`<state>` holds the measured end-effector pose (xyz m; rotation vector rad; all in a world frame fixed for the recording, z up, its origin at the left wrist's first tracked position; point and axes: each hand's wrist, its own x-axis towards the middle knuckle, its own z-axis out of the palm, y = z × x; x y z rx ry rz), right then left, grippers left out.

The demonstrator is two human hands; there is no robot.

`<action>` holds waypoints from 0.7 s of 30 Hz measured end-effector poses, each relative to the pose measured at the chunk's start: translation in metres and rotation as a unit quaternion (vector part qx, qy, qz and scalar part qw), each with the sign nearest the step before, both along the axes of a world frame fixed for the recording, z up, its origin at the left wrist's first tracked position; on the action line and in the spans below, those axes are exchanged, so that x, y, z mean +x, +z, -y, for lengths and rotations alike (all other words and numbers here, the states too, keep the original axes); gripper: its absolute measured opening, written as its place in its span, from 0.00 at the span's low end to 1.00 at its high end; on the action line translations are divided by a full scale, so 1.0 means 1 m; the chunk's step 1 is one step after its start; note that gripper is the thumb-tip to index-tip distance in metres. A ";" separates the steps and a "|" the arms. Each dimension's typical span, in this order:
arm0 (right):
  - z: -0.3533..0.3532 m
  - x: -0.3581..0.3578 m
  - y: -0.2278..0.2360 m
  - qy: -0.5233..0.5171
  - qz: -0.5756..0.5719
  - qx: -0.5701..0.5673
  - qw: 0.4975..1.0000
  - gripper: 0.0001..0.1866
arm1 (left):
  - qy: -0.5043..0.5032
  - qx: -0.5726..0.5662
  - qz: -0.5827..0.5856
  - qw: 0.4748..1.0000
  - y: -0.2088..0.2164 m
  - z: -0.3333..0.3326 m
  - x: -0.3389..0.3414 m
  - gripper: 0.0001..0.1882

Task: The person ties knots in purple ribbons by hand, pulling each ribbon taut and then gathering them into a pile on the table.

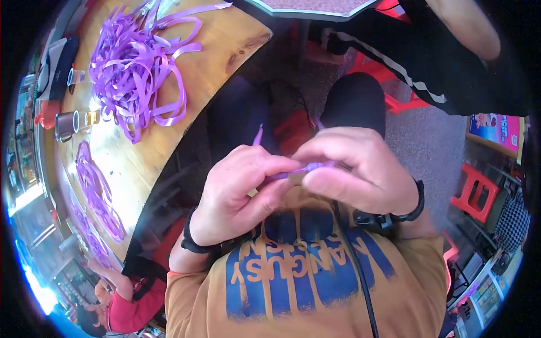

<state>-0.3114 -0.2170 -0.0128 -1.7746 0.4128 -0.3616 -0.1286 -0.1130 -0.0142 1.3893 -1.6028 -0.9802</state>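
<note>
In front of my chest, both hands are closed on a purple ribbon (307,168) that runs between them. My left hand (234,188) pinches one part between thumb and fingers. A short end of ribbon (258,137) sticks up behind that hand. My right hand (360,169) grips the other part, thumb extended along it and fingers curled over. At the right thumb tip is a small purple bulge, possibly a knot or fitting; I cannot make out which. A large tangled pile of purple ribbons (132,73) lies on the wooden table (231,42) to the left.
Smaller bundles of purple ribbon (98,188) lie nearer on the table, with cups (65,125) by its far edge. A person in red (132,301) sits at lower left. Another person in dark clothes (451,62) is at upper right. Red stools (474,192) stand on the right.
</note>
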 end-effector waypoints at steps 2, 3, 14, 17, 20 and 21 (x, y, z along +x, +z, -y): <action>-0.001 0.005 -0.002 0.018 -0.010 -0.029 0.999 0.09 | -0.016 -0.049 0.060 0.997 0.002 0.002 -0.003 0.08; 0.000 0.005 -0.004 0.019 -0.008 -0.031 0.999 0.09 | 0.006 -0.045 0.069 0.997 0.004 0.000 -0.007 0.08; 0.073 -0.167 -0.050 -0.263 0.008 0.165 0.951 0.13 | 0.452 -0.076 -0.131 0.879 0.016 -0.083 0.127 0.09; 0.105 -0.256 -0.098 -0.288 0.083 0.208 0.931 0.13 | 0.523 -0.126 -0.146 0.830 0.012 -0.121 0.165 0.08; 0.089 -0.242 -0.119 -0.395 0.088 0.170 0.898 0.11 | 0.508 -0.119 -0.132 0.843 0.015 -0.124 0.145 0.10; 0.090 -0.233 -0.122 -0.432 0.104 0.182 0.877 0.11 | 0.516 -0.117 -0.124 0.839 0.017 -0.125 0.136 0.10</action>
